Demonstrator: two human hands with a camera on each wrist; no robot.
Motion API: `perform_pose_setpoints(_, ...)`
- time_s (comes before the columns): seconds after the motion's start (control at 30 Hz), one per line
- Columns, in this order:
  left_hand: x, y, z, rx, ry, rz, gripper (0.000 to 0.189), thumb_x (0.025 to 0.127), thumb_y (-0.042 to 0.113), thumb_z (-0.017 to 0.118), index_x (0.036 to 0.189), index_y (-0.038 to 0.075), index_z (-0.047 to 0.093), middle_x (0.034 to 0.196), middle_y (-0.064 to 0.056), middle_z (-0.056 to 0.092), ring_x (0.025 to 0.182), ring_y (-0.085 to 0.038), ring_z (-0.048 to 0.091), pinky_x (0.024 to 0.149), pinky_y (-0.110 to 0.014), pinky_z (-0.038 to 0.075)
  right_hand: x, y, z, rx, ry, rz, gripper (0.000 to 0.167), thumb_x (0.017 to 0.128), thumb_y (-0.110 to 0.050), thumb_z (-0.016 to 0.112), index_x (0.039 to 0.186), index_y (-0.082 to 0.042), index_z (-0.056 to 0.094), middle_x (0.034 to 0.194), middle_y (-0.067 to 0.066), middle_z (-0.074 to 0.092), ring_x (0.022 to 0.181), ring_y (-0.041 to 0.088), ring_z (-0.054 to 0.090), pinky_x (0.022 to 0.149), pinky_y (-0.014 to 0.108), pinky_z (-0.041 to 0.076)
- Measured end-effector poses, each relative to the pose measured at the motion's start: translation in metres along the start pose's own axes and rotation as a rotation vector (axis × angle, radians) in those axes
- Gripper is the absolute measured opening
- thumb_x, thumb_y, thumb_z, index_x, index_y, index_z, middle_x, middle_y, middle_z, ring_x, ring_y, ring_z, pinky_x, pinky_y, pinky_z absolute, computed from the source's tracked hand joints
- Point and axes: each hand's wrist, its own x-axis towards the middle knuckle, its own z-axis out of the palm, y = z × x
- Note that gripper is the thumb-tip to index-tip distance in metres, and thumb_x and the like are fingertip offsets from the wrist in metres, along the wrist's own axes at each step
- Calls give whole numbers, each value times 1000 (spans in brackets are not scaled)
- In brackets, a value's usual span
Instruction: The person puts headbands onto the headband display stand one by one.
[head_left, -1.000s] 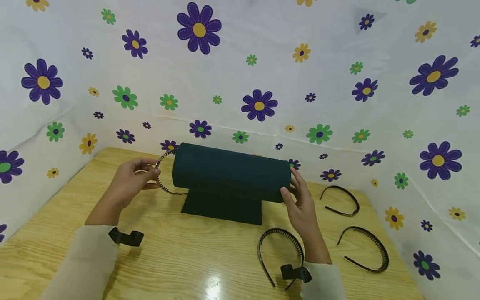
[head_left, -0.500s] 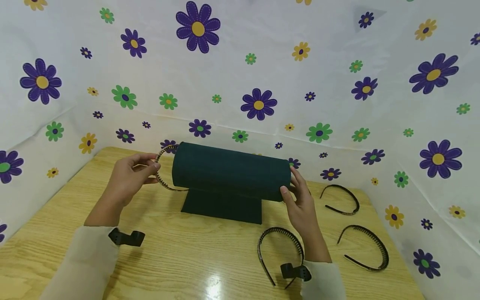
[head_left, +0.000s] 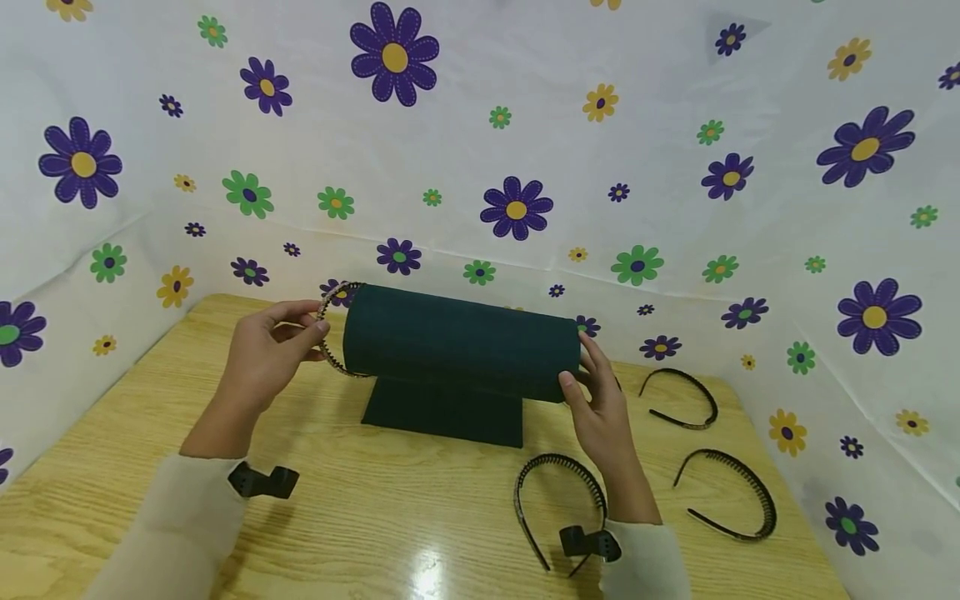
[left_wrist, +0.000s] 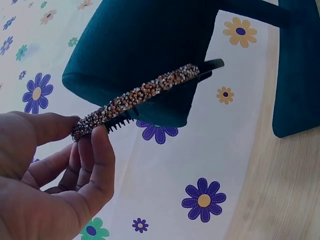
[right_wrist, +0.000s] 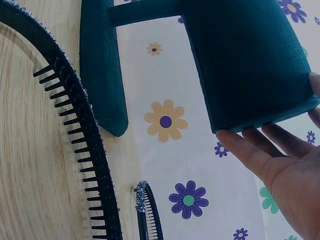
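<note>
A pale yellow, wood-grained surface is stretching out below, light glaring off its near part. In the middle, a dark teal, velvety stand with a thick cylinder on top is resting its flat foot on the wood. And just in front, toward the right, a black, curved, toothed plastic headband is lying with its ends pointing nearward, partly hidden. Farther right, a second black, toothed, C-shaped headband is lying open to the left, and behind it a thin black curved headband is facing the same way.
</note>
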Motion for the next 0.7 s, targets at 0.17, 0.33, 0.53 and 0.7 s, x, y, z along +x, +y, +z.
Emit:
perform_pose_setpoints(0.17, -1, 2, 5, 63, 31, 43, 37, 103, 14, 64, 137, 0, 63, 107, -15, 58, 84, -4, 66, 74, -20, 60, 0, 0, 0, -2, 4, 1, 63, 109, -14, 54, 164, -26, 28, 159, 15, 43, 139, 38, 50, 104, 58, 49)
perform_pose_setpoints(0.33, -3, 4, 11, 137, 85, 107, 34, 102, 11, 66, 133, -1, 66, 104, -14, 61, 86, -2, 64, 71, -15, 57, 0, 0, 1, -18, 15, -7, 63, 108, -14, 55, 164, -27, 29, 157, 15, 45, 138, 37, 52, 102, 54, 51)
perform_pose_setpoints(0.53, -5, 5, 17, 182, 137, 178, 32, 100, 6, 67, 132, -2, 67, 102, -15, 61, 92, -17, 63, 72, -6, 52, 0, -2, 2, -26, 25, -14, 63, 108, -14, 55, 164, -26, 29, 155, 16, 46, 136, 38, 53, 100, 58, 52)
perform_pose_setpoints(0.7, -5, 5, 21, 213, 174, 219, 32, 100, 4, 67, 131, -1, 68, 102, -15, 60, 96, -27, 65, 73, -2, 47, 0, -2, 3, -35, 29, -19, 62, 108, -13, 55, 164, -24, 29, 155, 17, 47, 135, 38, 54, 99, 55, 53)
